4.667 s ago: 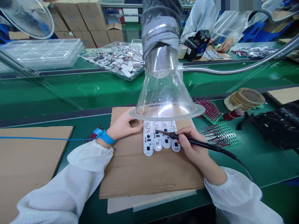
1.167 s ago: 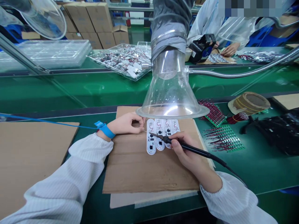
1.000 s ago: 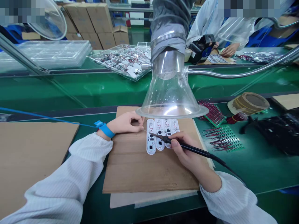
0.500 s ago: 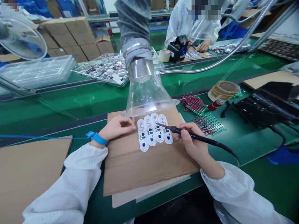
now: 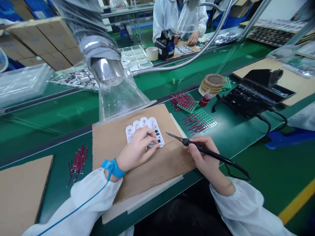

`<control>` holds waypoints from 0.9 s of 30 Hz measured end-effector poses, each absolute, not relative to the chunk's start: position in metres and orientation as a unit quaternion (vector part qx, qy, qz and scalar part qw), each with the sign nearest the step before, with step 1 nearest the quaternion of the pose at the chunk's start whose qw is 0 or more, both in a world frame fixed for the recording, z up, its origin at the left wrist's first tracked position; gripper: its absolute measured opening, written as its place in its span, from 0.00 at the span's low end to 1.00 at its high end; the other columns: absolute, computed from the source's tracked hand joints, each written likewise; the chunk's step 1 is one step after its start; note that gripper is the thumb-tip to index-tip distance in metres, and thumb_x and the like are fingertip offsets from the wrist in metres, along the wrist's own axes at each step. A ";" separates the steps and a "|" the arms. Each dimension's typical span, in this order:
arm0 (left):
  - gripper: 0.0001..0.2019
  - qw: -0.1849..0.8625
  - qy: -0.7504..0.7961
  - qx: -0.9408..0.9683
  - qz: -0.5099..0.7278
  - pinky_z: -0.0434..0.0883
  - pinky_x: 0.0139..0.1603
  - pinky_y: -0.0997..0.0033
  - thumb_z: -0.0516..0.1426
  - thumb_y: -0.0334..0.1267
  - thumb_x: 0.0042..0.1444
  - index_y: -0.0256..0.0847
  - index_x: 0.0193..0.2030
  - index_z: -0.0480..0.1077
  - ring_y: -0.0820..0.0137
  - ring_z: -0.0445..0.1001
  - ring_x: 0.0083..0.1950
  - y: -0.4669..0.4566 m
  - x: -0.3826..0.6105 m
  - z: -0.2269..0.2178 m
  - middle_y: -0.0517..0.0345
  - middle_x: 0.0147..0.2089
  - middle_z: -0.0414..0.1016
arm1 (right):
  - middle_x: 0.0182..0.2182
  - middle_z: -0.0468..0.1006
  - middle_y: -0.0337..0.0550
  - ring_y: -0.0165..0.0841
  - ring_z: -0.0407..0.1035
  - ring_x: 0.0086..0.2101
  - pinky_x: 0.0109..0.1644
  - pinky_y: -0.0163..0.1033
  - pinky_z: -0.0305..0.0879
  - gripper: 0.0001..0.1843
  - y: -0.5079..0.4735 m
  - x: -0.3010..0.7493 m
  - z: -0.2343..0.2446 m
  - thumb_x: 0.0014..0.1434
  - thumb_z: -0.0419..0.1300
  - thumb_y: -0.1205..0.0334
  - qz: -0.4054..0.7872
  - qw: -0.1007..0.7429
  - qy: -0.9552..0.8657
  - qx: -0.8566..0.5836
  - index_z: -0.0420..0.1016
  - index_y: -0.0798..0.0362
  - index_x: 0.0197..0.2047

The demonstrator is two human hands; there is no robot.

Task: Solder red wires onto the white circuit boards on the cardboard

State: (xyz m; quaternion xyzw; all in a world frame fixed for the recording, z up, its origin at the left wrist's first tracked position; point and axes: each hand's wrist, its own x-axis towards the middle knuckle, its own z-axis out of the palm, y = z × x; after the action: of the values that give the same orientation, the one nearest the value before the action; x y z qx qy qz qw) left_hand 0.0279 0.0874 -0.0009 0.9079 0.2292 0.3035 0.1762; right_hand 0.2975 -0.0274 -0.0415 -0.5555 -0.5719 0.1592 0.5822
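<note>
Several white, rounded circuit boards (image 5: 153,124) lie side by side on a brown cardboard sheet (image 5: 169,152), with short red wires and black parts on them. My left hand (image 5: 139,146), wearing a blue wrist strap (image 5: 113,167), is over the boards and covers much of them. Its thumb and fingers are closed together at the rightmost boards, and their exact grip is partly hidden. To the right, my right hand (image 5: 205,155) holds a soldering iron (image 5: 197,146) like a pen. The iron's tip points left, above the cardboard and apart from the boards.
A clear fume hood (image 5: 120,98) hangs behind the boards. Green boards with red wires (image 5: 200,121), a tape roll (image 5: 212,84) and a black stand (image 5: 253,98) sit to the right. Loose red wires (image 5: 78,160) lie left. Across the line, a co-worker's hands (image 5: 193,38) work at boards.
My left hand has moved right, from beside the boards to over them. The soldering iron's tip has come away from the boards. The view has shifted to the right.
</note>
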 end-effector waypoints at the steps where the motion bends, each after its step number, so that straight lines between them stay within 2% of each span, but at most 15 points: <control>1: 0.03 0.168 0.229 0.908 0.308 0.75 0.56 0.55 0.61 0.30 0.74 0.41 0.47 0.74 0.61 0.76 0.53 0.088 0.027 -0.004 0.49 0.51 0.75 | 0.37 0.83 0.39 0.33 0.81 0.31 0.35 0.37 0.77 0.03 -0.026 0.297 -0.042 0.73 0.68 0.60 0.173 0.582 -0.575 -0.549 0.79 0.46 0.49; 9: 0.04 0.129 0.219 0.916 0.312 0.74 0.53 0.55 0.63 0.30 0.73 0.43 0.48 0.73 0.61 0.76 0.51 0.091 0.018 -0.011 0.50 0.50 0.77 | 0.31 0.81 0.36 0.31 0.75 0.26 0.31 0.36 0.72 0.06 -0.027 0.300 -0.041 0.75 0.65 0.60 0.210 0.567 -0.596 -0.528 0.76 0.46 0.42; 17: 0.04 0.127 0.218 0.916 0.311 0.73 0.55 0.55 0.63 0.30 0.73 0.42 0.47 0.72 0.62 0.77 0.50 0.089 0.020 -0.010 0.51 0.50 0.78 | 0.32 0.81 0.36 0.32 0.76 0.27 0.31 0.38 0.72 0.04 -0.028 0.302 -0.041 0.74 0.66 0.60 0.217 0.531 -0.619 -0.536 0.77 0.45 0.43; 23: 0.04 0.131 0.224 0.917 0.302 0.73 0.57 0.54 0.62 0.31 0.73 0.43 0.46 0.73 0.62 0.78 0.50 0.089 0.021 -0.011 0.51 0.49 0.79 | 0.31 0.81 0.39 0.35 0.77 0.27 0.30 0.40 0.72 0.09 -0.028 0.301 -0.038 0.75 0.65 0.53 0.221 0.517 -0.618 -0.549 0.78 0.45 0.41; 27: 0.04 0.130 0.224 0.918 0.302 0.73 0.56 0.55 0.62 0.31 0.73 0.43 0.46 0.73 0.62 0.77 0.50 0.089 0.020 -0.011 0.51 0.49 0.79 | 0.32 0.82 0.39 0.35 0.79 0.28 0.31 0.40 0.74 0.08 -0.028 0.302 -0.040 0.76 0.65 0.53 0.220 0.522 -0.615 -0.549 0.78 0.45 0.43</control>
State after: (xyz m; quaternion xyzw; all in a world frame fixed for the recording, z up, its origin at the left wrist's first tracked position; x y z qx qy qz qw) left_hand 0.0202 0.0890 -0.0108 0.9175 0.2238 0.3021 0.1296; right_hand 0.3019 -0.0278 -0.0398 -0.5489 -0.6146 0.2195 0.5223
